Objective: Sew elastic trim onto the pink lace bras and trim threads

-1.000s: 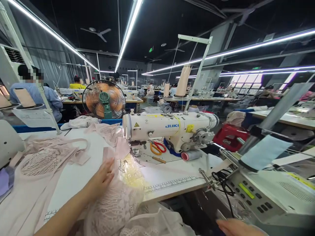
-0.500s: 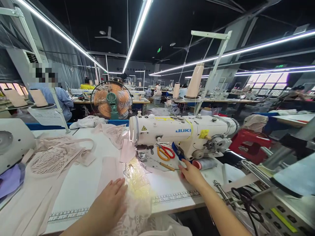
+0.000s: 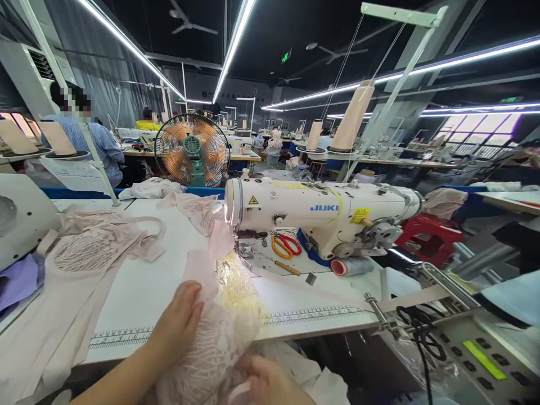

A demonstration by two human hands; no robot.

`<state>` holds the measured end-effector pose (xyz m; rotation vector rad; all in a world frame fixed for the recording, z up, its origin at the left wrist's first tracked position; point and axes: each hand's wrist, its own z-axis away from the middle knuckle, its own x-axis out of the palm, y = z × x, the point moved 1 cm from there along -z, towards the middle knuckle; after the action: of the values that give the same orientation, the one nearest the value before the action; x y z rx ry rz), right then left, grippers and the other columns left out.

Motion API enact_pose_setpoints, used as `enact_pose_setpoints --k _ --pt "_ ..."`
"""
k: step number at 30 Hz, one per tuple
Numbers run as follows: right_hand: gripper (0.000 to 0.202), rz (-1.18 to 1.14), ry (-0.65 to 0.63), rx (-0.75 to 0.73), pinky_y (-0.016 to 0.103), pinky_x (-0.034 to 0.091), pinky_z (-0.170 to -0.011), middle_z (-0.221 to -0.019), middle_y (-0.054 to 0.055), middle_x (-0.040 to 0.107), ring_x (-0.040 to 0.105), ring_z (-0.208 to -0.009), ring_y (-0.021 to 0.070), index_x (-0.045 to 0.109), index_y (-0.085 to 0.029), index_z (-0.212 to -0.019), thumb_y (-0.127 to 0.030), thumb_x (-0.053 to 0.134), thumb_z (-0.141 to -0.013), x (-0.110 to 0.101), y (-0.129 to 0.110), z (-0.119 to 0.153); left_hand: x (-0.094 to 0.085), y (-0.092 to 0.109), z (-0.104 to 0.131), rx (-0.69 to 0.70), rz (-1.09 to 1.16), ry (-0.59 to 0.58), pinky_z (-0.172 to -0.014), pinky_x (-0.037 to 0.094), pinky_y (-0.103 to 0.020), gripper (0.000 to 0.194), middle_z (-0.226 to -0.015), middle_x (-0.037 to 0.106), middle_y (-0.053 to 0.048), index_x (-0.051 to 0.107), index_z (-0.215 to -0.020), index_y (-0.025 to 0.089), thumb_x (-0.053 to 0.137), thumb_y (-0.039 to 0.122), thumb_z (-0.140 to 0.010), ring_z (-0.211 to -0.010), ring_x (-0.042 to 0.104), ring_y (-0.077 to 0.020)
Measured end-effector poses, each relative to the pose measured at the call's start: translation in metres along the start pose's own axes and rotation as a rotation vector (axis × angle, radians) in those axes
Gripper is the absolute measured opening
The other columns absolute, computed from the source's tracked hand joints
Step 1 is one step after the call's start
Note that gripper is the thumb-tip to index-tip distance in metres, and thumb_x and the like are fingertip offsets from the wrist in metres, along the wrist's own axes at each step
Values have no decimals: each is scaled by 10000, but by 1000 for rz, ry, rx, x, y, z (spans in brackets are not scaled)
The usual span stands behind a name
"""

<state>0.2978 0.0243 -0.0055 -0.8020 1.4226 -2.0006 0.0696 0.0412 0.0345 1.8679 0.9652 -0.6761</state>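
Note:
A pale pink lace garment (image 3: 205, 343) hangs over the table's front edge. My left hand (image 3: 179, 315) is at its left side, fingers curled together against the cloth. Low at the front edge, my right hand (image 3: 270, 378) has bent fingers gathered on the garment's right side; its fingertips are partly hidden and slightly blurred. A clear, yellowish plastic piece (image 3: 237, 278) lies on the garment. From there, a smooth pink strip (image 3: 221, 239) reaches the needle area of the white sewing machine (image 3: 287, 208).
Scissors (image 3: 287, 246), a wooden-handled awl (image 3: 288, 268), a small grey square (image 3: 311, 278) and a thread spool (image 3: 352, 266) lie by the machine. More pink lace garments (image 3: 90, 247) are spread at left. A fan (image 3: 192, 149) and a person in a striped shirt (image 3: 95, 146) are beyond.
My right hand has come back from beside the spool to the garment at the front edge, uncovering the small grey square. My left hand has curled, and the lace has risen. The view tilted down.

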Motion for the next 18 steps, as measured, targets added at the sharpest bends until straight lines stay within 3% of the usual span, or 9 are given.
enact_pose_setpoints --k 4,8,11,13,15,18 --pt "619 -101 -104 -6 256 422 -621 -797 31 624 553 -636 137 631 -175 -1071 -582 701 -610 18 -21 -11 -22 -8 8 -58 -34 -64 -781 546 -388 223 -905 623 -99 498 -881 203 312 322 -906 -1010 609 -254" --pt "441 -56 -44 -29 265 420 -704 -783 -10 615 541 -701 142 657 -191 -983 -388 741 -597 36 -44 -24 -39 -10 18 -34 -47 -170 -868 513 -390 202 -983 659 -61 557 -823 228 391 331 -876 -1090 577 -238" --pt "137 175 38 -50 273 400 -693 -689 -21 550 502 -670 144 634 -169 -679 -296 660 -634 53 -51 -32 -48 -14 24 -18 -53 -215 -916 491 -401 158 -1102 653 -45 586 -757 235 482 340 -814 -1097 577 -239" --pt "224 269 105 -109 265 378 -668 -689 -12 501 468 -657 133 498 -168 -488 -279 616 -643 63 -53 -35 -51 -18 26 -23 -60 -203 -944 471 -434 171 -1108 660 -47 587 -744 235 471 341 -813 -1102 578 -245" --pt "315 169 171 -168 253 366 -630 -664 -16 460 440 -631 122 408 -181 -453 -320 615 -645 71 -54 -33 -49 -18 26 -38 -67 -165 -977 439 -471 205 -1087 676 -57 583 -790 234 420 348 -842 -1095 587 -243" --pt "336 -289 245 -212 250 380 -578 -566 -42 428 455 -571 124 453 -200 -547 -457 641 -654 70 -51 -23 -39 -9 17 -51 -80 -106 -1039 371 -475 269 -1153 653 -82 561 -919 216 339 364 -893 -1122 572 -223"
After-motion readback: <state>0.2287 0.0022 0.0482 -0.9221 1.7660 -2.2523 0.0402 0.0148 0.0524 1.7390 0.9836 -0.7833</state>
